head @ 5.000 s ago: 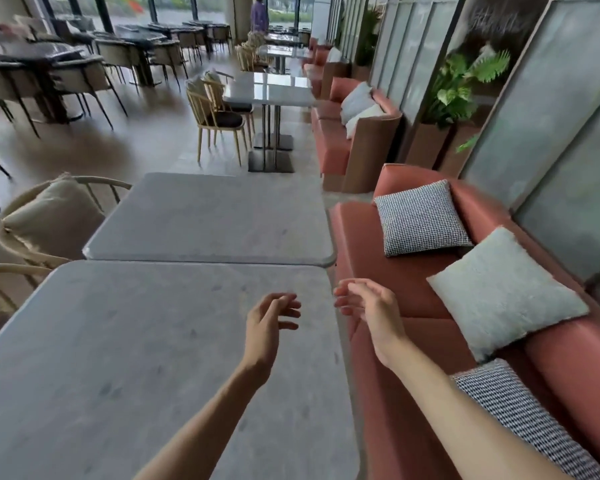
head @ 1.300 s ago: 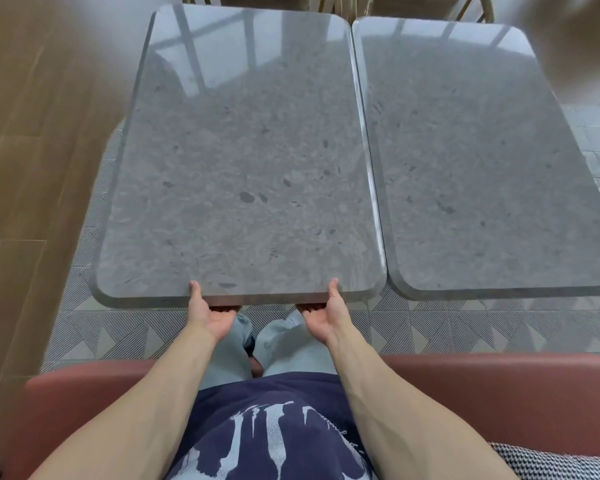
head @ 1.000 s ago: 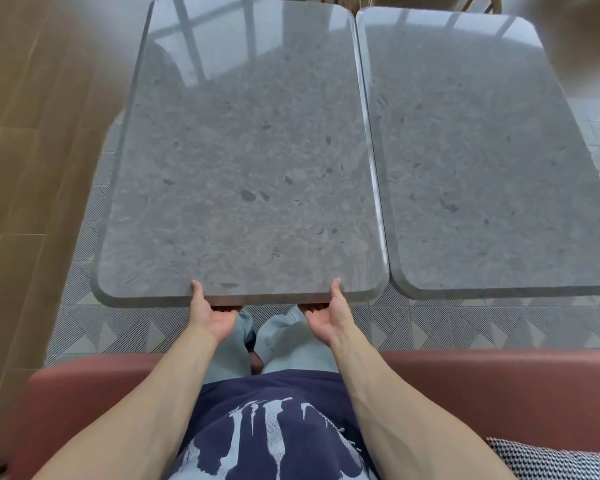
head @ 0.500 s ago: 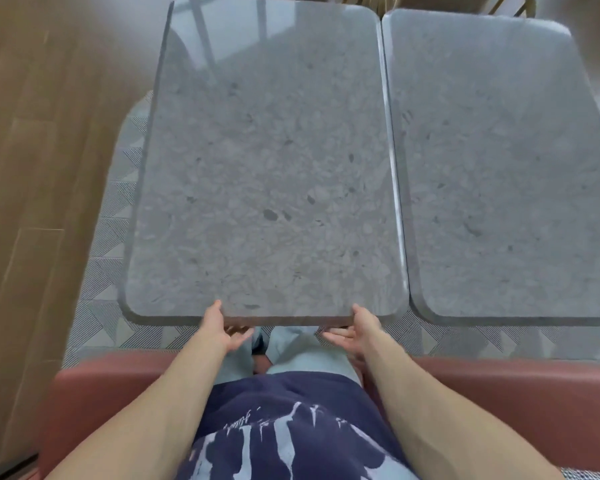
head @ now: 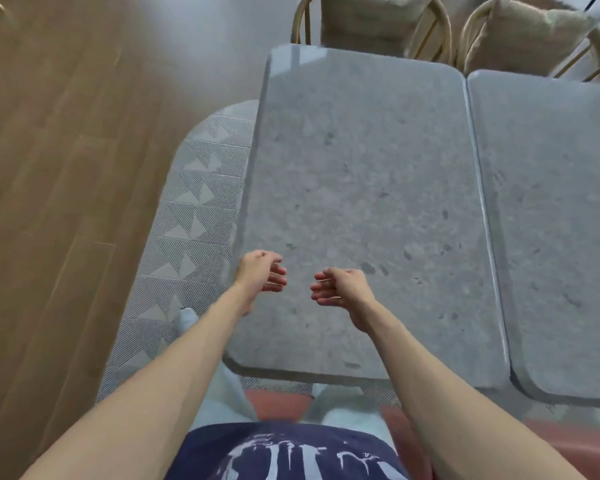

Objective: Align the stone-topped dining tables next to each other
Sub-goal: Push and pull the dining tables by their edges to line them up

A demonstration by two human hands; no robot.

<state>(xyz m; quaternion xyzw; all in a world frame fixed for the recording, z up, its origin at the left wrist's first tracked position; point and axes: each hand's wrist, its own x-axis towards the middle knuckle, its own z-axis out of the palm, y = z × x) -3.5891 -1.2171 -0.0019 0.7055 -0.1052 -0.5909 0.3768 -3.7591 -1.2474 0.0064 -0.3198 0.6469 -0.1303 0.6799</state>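
Two grey stone-topped tables stand side by side below me. The left table (head: 361, 188) and the right table (head: 551, 220) meet along a thin seam, and their near edges lie roughly in line. My left hand (head: 260, 271) hovers above the left table's near left part, fingers loosely curled, holding nothing. My right hand (head: 340, 285) hovers a little to the right of it, fingers also relaxed and empty. Neither hand touches the stone.
Two rattan chairs with beige cushions (head: 368, 19) (head: 530, 32) stand at the tables' far side. A coral sofa seat (head: 278, 407) is under me at the near edge. Patterned grey tiles (head: 191, 220) and wood flooring (head: 49, 202) lie to the left.
Both hands have let go of the left table's near edge and risen above its top. The view has shifted left, so the tables now sit further right in the frame.
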